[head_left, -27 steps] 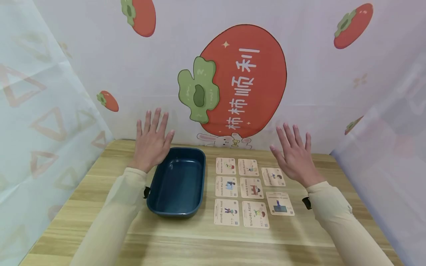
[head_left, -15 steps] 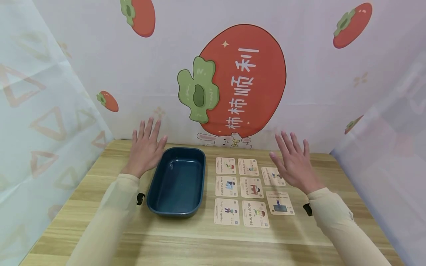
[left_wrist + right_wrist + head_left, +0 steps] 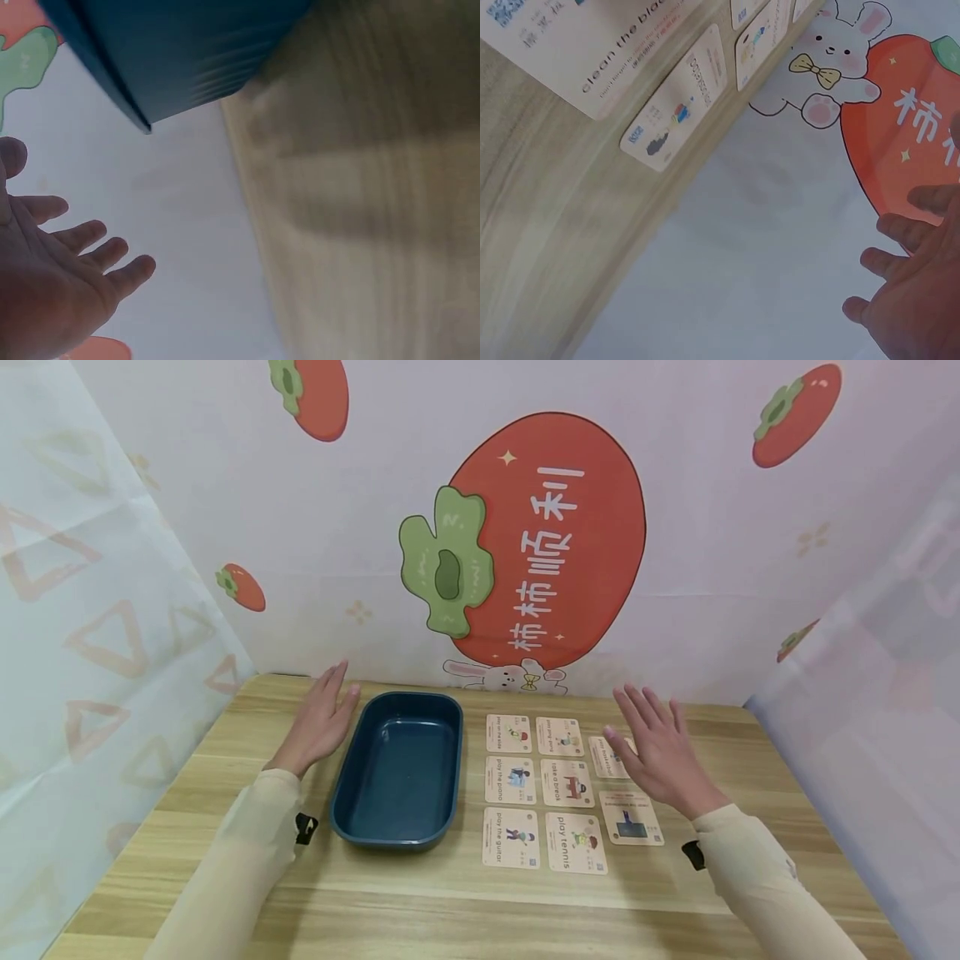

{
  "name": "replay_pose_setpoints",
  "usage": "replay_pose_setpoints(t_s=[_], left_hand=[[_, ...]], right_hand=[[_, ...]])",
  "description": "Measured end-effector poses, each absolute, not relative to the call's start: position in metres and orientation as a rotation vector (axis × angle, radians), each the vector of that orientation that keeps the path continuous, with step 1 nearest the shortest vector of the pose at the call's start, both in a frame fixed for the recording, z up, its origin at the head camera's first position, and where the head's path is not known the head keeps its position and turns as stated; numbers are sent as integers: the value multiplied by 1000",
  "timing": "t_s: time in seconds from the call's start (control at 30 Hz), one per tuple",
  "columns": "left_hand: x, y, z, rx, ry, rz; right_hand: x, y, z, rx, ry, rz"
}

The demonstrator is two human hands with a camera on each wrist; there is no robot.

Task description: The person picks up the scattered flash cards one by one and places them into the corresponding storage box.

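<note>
My left hand (image 3: 318, 722) hovers just left of a dark blue plastic tub (image 3: 405, 777), fingers extended and holding nothing. In the left wrist view its loosely bent fingers stand apart from the tub's wall (image 3: 180, 52). On the other side, my right hand (image 3: 660, 752) is raised above the right end of the picture cards, also holding nothing. It partly covers the basketball card (image 3: 606, 760). Nearest below it lies the "clean the blackboard" card (image 3: 632, 822). Further left are the "play tennis" card (image 3: 576, 843), the "play the guitar" card (image 3: 510, 837) and the "take a break" card (image 3: 567, 783).
Several cards lie flat in rough rows on the wood-grain table (image 3: 450, 910), including a "play the piano" card (image 3: 511, 780). Behind the table's back edge rises a white backdrop (image 3: 712, 568) printed with persimmons and a rabbit. Side sheets flank the table.
Both hands have lowered toward the table. The left has also shifted leftward and turned more edge-on beside the tub. Tub and cards have stayed in place.
</note>
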State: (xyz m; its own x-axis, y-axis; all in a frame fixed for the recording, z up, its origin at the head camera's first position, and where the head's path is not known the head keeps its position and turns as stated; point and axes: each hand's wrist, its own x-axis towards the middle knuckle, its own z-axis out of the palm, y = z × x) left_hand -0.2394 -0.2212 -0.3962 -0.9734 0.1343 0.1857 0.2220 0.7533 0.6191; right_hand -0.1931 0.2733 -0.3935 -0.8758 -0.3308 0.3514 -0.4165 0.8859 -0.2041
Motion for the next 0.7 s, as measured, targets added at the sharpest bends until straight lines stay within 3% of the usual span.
replay_pose_setpoints(t_s=[0.7], left_hand=[[-243, -231, -432, -196, -2818, -1701]], right_hand=[[-181, 276, -410, 594, -2801, 460]])
